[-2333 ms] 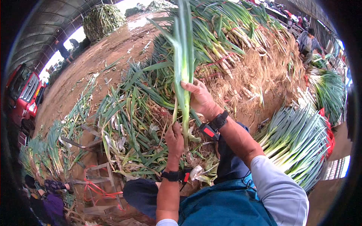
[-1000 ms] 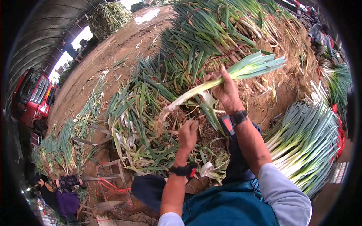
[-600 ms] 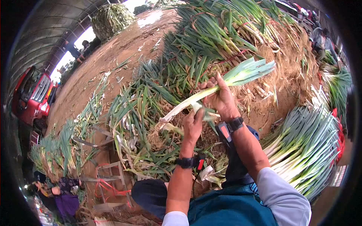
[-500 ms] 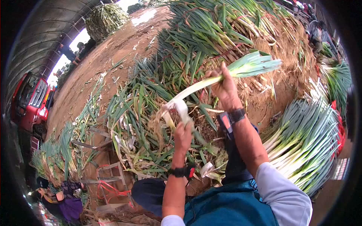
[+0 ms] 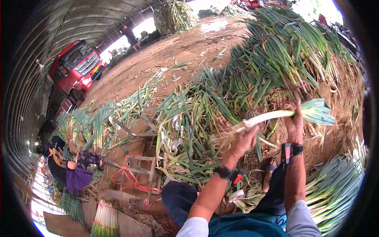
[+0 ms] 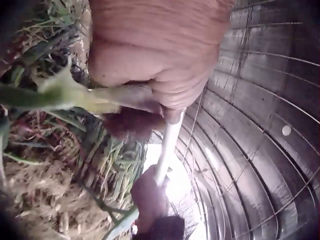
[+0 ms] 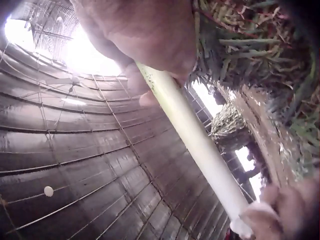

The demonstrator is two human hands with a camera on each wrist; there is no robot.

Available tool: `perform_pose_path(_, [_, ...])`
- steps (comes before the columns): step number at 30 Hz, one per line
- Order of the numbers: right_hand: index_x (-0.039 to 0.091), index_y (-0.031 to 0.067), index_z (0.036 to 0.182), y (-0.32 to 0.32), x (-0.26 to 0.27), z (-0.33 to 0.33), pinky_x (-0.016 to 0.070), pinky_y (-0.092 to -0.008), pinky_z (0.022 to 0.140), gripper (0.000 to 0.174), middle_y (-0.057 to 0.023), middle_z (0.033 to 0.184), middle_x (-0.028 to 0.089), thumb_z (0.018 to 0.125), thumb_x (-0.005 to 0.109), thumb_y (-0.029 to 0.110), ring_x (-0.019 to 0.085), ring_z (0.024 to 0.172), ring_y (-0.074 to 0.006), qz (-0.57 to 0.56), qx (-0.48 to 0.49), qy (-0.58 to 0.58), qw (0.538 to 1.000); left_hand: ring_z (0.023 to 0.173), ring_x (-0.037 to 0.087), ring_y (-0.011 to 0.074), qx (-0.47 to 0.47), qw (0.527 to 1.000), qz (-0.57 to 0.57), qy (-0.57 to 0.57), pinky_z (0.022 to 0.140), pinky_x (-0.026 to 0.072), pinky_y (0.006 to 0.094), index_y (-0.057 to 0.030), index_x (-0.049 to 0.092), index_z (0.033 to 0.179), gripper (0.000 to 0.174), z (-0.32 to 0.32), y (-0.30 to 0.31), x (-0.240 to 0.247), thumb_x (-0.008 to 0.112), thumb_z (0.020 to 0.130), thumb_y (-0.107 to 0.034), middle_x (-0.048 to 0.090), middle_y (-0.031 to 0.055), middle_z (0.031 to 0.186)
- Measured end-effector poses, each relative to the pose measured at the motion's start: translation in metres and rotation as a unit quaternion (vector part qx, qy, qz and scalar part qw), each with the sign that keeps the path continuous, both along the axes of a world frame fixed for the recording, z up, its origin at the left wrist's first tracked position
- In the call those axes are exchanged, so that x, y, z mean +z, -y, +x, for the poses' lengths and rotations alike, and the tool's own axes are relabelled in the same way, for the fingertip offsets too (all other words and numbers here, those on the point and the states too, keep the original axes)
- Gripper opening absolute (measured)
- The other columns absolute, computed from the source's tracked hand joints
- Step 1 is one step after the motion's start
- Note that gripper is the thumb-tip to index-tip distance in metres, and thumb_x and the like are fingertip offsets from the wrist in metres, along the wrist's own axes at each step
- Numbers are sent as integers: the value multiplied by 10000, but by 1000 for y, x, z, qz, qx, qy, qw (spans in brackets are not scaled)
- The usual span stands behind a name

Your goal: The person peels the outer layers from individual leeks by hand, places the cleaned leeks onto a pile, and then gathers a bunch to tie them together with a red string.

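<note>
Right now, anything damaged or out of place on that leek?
Nothing stands out. The leek runs straight and unbroken between the left hand at its root end and the right hand near its leaves. Stripped leaves lie heaped below.

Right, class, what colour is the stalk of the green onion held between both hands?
The stalk is white, clearest in the right wrist view.

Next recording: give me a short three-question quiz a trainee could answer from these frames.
1. True or false: the left hand grips the green onion near its root end.
2. Where does the right hand grip the stalk? A) next to the green leaves B) at the roots C) nowhere
3. Fill in: the truck is ___ in colour.
Key: 1 true; 2 A; 3 red.
</note>
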State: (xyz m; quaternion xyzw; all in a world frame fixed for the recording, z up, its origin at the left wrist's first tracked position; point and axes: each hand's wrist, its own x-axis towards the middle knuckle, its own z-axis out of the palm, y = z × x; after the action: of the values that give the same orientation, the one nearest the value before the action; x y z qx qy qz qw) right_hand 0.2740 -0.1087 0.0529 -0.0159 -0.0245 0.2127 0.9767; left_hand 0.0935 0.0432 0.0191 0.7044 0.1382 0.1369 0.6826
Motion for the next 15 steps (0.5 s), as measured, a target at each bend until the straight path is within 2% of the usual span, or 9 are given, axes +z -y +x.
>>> perform_pose_path(2, [491, 105, 764, 20, -21, 38, 430, -288, 611, 240, 24, 630, 419, 952, 618, 183, 394, 566, -121, -81, -33, -6, 996, 655, 507, 96, -37, 999, 4, -34, 557, 439, 285, -35, 636, 1141, 331, -3, 11, -24, 521, 1005, -314, 570, -5, 765])
perform_pose_path(4, [476, 124, 729, 41, -13, 57, 414, -287, 566, 271, 33, 598, 393, 945, 630, 178, 365, 536, -115, -137, -68, -1, 988, 684, 546, 148, -105, 977, 183, -7, 629, 490, 321, -13, 611, 1173, 355, -20, 17, -33, 478, 1020, -304, 614, 22, 790])
perform_pose_path(6, [452, 123, 714, 53, -33, 88, 382, -253, 506, 301, 38, 591, 374, 946, 635, 185, 354, 504, -93, -126, -47, 36, 990, 804, 602, 146, -112, 947, 291, 80, 725, 516, 320, -26, 601, 1191, 378, -29, 31, -49, 466, 1019, -334, 639, 48, 843])
perform_pose_path(8, [444, 122, 718, 62, -37, 95, 353, -235, 465, 303, 41, 591, 369, 947, 633, 181, 335, 487, -89, -186, -116, 31, 975, 911, 627, 181, -129, 950, 273, 83, 814, 516, 339, -23, 577, 1229, 404, -34, 35, -57, 450, 1020, -344, 655, 89, 917])
perform_pose_path(10, [437, 121, 732, 74, -48, 113, 341, -235, 435, 297, 38, 585, 370, 955, 621, 191, 332, 467, -95, -168, -79, 5, 983, 1006, 619, 254, -155, 979, 131, 8, 899, 489, 377, -5, 538, 1285, 436, -50, 31, -16, 430, 1024, -336, 662, 146, 1011])
perform_pose_path(12, [437, 118, 748, 76, -67, 120, 341, -231, 433, 288, 32, 589, 370, 964, 607, 203, 333, 467, -93, -253, -109, -17, 961, 1022, 620, 306, -194, 954, 228, -8, 897, 483, 385, -22, 519, 1303, 441, -55, 20, -6, 438, 1019, -350, 648, 208, 1097])
perform_pose_path(14, [432, 115, 756, 88, -109, 133, 335, -232, 429, 286, 30, 591, 367, 970, 596, 210, 326, 463, -92, -229, -107, -34, 967, 975, 627, 321, -153, 947, 275, 59, 871, 488, 377, -26, 549, 1253, 419, -68, 21, -8, 440, 1018, -355, 649, 219, 1046])
perform_pose_path(15, [437, 115, 764, 96, -113, 135, 347, -245, 441, 278, 25, 597, 378, 964, 605, 209, 340, 471, -102, -235, -113, -36, 965, 890, 634, 291, -175, 939, 296, 14, 823, 499, 378, -6, 587, 1141, 387, -73, 18, -8, 435, 1022, -341, 640, 187, 922])
